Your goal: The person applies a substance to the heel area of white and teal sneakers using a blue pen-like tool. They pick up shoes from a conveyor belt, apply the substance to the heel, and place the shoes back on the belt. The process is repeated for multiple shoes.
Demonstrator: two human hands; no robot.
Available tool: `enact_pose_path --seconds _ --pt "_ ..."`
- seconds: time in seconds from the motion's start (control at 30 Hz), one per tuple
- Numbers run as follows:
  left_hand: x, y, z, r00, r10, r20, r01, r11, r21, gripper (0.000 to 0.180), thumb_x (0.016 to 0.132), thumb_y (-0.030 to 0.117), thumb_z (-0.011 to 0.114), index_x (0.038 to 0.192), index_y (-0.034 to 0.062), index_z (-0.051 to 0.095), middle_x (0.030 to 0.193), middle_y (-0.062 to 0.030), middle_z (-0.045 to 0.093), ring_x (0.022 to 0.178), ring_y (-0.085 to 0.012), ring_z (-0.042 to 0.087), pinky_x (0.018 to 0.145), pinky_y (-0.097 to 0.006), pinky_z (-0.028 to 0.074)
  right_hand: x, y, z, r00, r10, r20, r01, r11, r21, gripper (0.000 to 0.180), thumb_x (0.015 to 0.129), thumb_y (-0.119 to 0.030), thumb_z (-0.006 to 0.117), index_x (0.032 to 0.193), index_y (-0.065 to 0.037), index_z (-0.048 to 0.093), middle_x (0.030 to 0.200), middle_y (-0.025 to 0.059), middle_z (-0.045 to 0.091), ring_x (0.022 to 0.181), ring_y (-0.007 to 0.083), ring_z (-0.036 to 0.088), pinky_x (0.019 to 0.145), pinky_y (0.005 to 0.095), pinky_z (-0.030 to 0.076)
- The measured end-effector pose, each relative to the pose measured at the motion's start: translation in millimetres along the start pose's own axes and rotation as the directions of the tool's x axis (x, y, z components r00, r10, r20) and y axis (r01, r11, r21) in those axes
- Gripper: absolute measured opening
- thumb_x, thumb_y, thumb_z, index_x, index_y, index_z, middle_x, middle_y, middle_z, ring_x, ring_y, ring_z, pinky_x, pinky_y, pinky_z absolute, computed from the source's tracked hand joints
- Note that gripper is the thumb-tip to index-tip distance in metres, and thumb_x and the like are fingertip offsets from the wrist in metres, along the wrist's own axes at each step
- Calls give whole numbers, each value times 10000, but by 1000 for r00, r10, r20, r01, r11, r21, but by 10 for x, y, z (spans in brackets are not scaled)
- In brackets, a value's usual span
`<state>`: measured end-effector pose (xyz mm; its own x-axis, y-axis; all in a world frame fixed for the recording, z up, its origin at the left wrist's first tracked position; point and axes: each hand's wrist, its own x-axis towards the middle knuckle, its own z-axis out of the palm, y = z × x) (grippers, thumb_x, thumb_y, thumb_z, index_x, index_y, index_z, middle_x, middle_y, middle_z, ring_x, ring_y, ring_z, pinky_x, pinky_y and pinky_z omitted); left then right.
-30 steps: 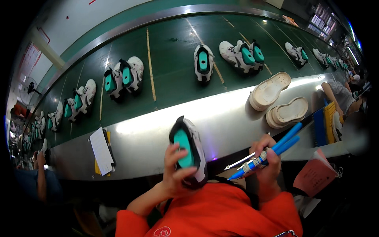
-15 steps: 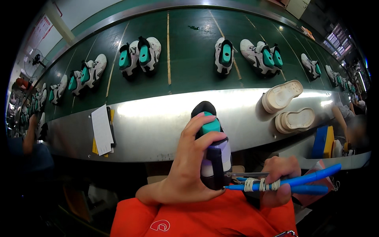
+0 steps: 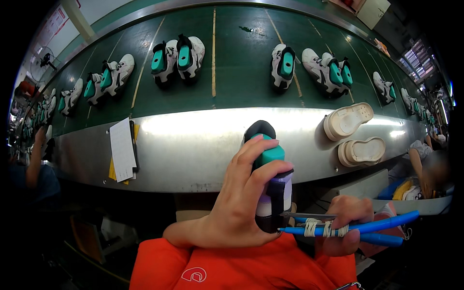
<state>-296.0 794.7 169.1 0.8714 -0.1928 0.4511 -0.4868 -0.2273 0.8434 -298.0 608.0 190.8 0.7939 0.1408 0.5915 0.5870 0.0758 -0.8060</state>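
Note:
My left hand is wrapped round a shoe with a purple, white and black upper. A teal shoe last fills its opening, and my fingertips press on the last. In my right hand are blue pens bound with pale rubber bands to a thin metal piece. The pen tip and the metal end meet the shoe's lower part beside my left thumb; whether the tip is marking cannot be made out.
A green conveyor belt carries several white-and-black shoes with teal lasts. On the metal ledge lie white papers at left and two cream sole-shaped blocks at right. Other people sit at both sides.
The shoe, my left hand and the bound pens have shifted slightly right in the picture together. Both grips look the same, and the pen tip stays at the shoe.

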Motion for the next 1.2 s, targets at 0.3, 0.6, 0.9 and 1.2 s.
enact_pose_path --seconds 0.3,0.6,0.9,1.2 --pt "122 61 -103 997 -63 47 65 997 -29 797 486 89 788 1187 77 411 1244 -191 338 1169 -411 351 950 -434 329 438 -133 -109 909 44 414 -9 996 -87 283 826 -311 537 724 -47 551 582 71 530 482 160 531 436 251 411" --pt "476 -104 -276 999 -32 33 29 996 88 967 434 229 846 1246 64 346 1220 -128 402 1126 -246 434 944 -330 352 982 -162 143 896 227 381 -165 968 -188 77 822 -79 509 840 -7 491 631 63 490 525 117 468 504 253 375" --pt "521 -171 -308 998 -66 -7 67 997 45 928 445 200 824 1228 76 341 1173 -131 377 1083 -284 421 901 -359 380 1042 -129 255 866 170 471 32 920 -391 117 832 -132 478 803 -20 458 744 34 424 647 81 402 573 225 324" --pt "385 -242 -364 997 -73 15 73 997 23 987 430 254 853 1247 81 327 1188 -127 403 1086 -253 441 919 -347 372 812 203 -123 970 149 -190 -150 989 5 231 849 -282 392 791 -69 461 725 14 438 537 51 415 464 178 332"
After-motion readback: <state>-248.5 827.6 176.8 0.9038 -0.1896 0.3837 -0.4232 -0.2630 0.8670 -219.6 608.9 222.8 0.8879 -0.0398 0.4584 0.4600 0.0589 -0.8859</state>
